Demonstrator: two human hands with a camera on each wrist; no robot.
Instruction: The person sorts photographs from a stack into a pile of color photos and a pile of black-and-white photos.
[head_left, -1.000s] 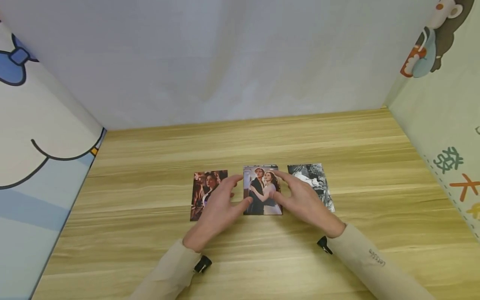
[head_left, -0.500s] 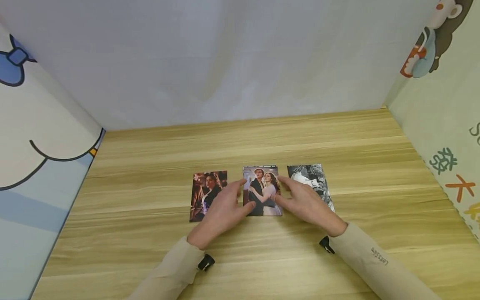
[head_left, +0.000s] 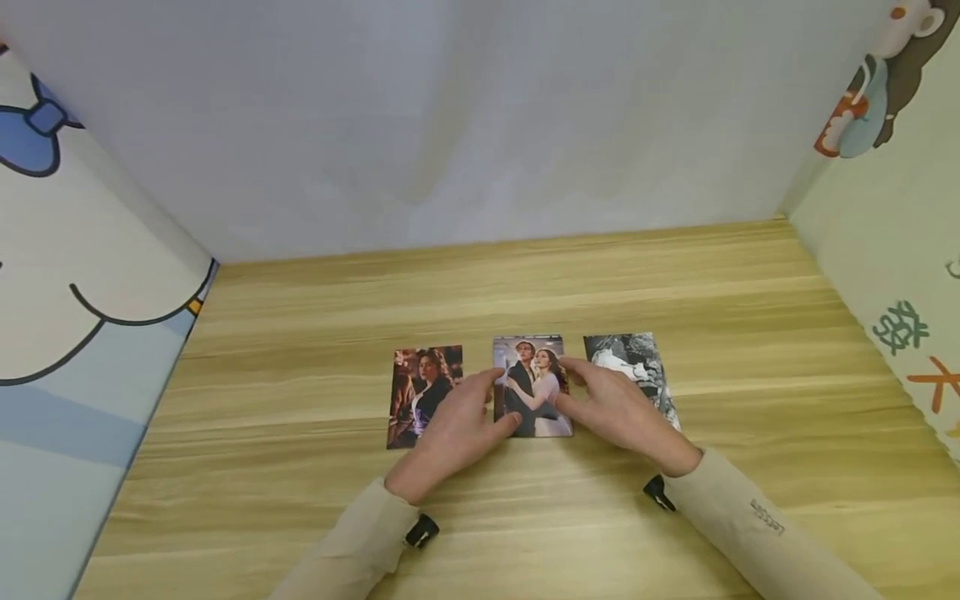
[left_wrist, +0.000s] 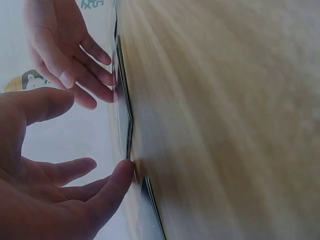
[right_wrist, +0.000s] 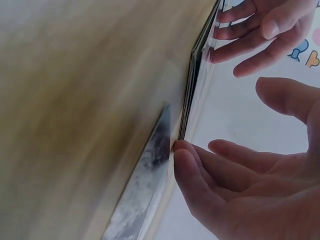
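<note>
A small stack of picture cards [head_left: 534,396], topped by a couple embracing, lies flat on the wooden table between both hands. At its left side is my left hand [head_left: 459,423], fingers relaxed, one fingertip [left_wrist: 124,170] right at the stack's edge in the left wrist view. My right hand [head_left: 618,410] rests opposite with loosely bent fingers, its fingertips [right_wrist: 184,155] right at the other side. Both thumbs are raised off the cards. Partly under the left hand's outline is a card of a dark-jacketed figure [head_left: 408,383]; a black-and-white card [head_left: 628,367] is partly hidden by the right hand.
The wood-grain table [head_left: 300,333] runs back to a pale cloth wall [head_left: 480,125]. Cartoon-printed panels stand at the left [head_left: 112,275] and right [head_left: 885,225]. Dark clips [head_left: 422,530] show at the cuffs of the beige sleeves [head_left: 352,533].
The left hand has shifted slightly right and nearer, closing in on the stack's side. The right hand's fingers have slid a little nearer along the stack's edge. The outer cards stay put.
</note>
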